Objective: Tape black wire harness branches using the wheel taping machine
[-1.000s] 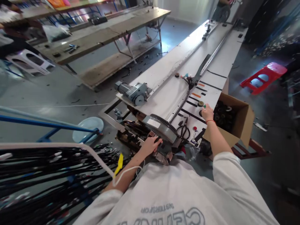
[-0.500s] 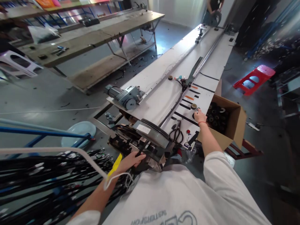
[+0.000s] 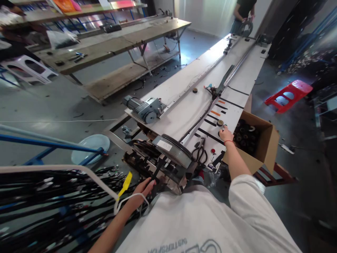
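Observation:
My left hand is closed round the end of a black strap-like strip, low at the near end of the long white table. The strip runs up from my fingers toward the grey wheel. My right hand rests on the table's right edge with its fingers bent down over a small dark round thing, mostly hidden by them. Just beyond these fingers lies a tape roll. Black scissors and a red button are on the tabletop nearer to me.
A cardboard box of dark rolls stands against the table's right side. Black cables hang at left by a blue frame. A motor is mounted at the table's left corner. A person stands at the far end.
My left hand has drawn back toward my body and to the left, and more of the black strip shows. My right hand stays in about the same place. The view has shifted slightly.

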### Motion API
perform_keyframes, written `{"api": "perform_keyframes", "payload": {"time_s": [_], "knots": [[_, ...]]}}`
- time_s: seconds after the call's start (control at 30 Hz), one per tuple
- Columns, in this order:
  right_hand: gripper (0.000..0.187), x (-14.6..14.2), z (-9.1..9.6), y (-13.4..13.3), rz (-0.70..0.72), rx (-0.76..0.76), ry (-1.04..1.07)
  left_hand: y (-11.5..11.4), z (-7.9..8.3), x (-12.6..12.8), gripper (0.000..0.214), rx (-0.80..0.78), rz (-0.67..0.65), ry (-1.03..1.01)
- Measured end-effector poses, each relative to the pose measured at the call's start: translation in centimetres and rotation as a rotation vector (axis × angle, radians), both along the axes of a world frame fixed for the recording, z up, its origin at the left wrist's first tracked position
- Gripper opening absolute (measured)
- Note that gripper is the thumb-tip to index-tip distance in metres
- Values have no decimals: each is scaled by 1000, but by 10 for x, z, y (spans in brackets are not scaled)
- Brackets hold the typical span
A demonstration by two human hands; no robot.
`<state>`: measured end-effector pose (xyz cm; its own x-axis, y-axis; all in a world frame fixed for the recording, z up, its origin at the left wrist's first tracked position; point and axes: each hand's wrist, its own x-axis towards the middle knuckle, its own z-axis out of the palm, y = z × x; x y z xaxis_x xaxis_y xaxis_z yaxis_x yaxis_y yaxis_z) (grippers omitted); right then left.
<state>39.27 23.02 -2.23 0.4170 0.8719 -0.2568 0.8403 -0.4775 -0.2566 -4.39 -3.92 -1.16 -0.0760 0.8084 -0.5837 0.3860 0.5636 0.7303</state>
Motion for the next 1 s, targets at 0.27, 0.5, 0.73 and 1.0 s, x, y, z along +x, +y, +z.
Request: {"api": "perform_keyframes", "payload": {"time_s": [0.27,0.5,0.73,1.0], "knots": [[60,-31,43,-18,99,144,124,35,-21,32,63,170,-6,-166],[43,-197,57,-194,976,173,755,58,-9,16,57,295,5,-143],[10,-271,8,-169,669,203,673,64,3,0,46,412,-179,-128],[9,-258,-5,-173,773,419,747,70,-4,-6,37,483,-287,12]]}}
